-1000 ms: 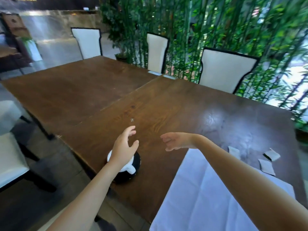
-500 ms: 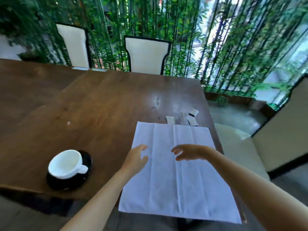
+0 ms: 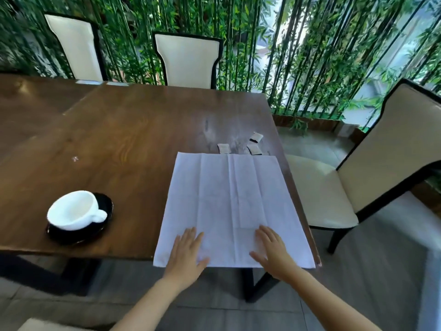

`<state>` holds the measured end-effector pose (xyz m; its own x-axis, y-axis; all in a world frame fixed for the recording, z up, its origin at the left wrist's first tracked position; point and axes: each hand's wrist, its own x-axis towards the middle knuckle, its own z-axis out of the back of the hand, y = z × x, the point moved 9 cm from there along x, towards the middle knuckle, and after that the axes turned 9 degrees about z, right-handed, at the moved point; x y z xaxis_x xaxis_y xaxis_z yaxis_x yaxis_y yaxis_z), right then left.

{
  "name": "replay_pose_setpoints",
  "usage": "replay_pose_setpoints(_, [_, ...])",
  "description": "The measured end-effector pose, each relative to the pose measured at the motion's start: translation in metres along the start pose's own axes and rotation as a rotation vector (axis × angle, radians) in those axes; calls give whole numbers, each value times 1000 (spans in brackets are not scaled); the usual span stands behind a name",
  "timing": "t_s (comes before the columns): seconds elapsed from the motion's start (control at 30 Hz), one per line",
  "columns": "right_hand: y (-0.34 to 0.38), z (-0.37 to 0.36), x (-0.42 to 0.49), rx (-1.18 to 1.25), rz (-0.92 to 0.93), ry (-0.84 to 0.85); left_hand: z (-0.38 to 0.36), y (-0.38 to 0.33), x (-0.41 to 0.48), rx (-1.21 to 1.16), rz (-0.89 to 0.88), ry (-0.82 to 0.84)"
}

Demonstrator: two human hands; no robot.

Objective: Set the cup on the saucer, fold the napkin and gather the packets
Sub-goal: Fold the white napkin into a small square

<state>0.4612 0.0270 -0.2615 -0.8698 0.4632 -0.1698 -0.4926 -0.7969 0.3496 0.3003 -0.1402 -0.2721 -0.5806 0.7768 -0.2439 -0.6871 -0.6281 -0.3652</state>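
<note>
A white napkin (image 3: 232, 206) lies spread flat on the brown wooden table (image 3: 133, 130), its near edge at the table's front edge. My left hand (image 3: 187, 253) and my right hand (image 3: 272, 249) lie flat on the napkin's near part, fingers straight, a little apart from each other. To the left, a white cup (image 3: 72, 212) sits tilted on a black saucer (image 3: 105, 209). Three small packets (image 3: 248, 145) lie scattered just beyond the napkin's far edge, near the table's right side.
Cream chairs with black frames stand around the table: two at the far side (image 3: 188, 59) and one at the right (image 3: 338, 187). A second table (image 3: 26, 103) adjoins at the left. Bamboo plants (image 3: 286, 44) fill the background.
The view has swung from the cup to the napkin. Both hands have drawn back and come down flat onto the napkin's near edge. The cup stays on the saucer.
</note>
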Motion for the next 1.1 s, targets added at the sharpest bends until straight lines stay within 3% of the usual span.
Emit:
replay_pose_setpoints(0.1, [1,-10,-18,-82,85,29,-8,6,-18,183,-122,26])
replay_pose_setpoints(0.23, [4,-16,-34,-220,153,72,-1,6,-25,320,-148,-27])
replay_pose_setpoints(0.6, [-12,75,-45,-228,-116,-177,99,-1,-34,236,14,-292])
replay_pose_setpoints(0.87, [-8,171,-6,-142,-83,-399,193,-9,3,72,65,-507])
replay_pose_setpoints(1.1, [-17,228,75,-140,-97,-495,246,-10,92,35,111,-521])
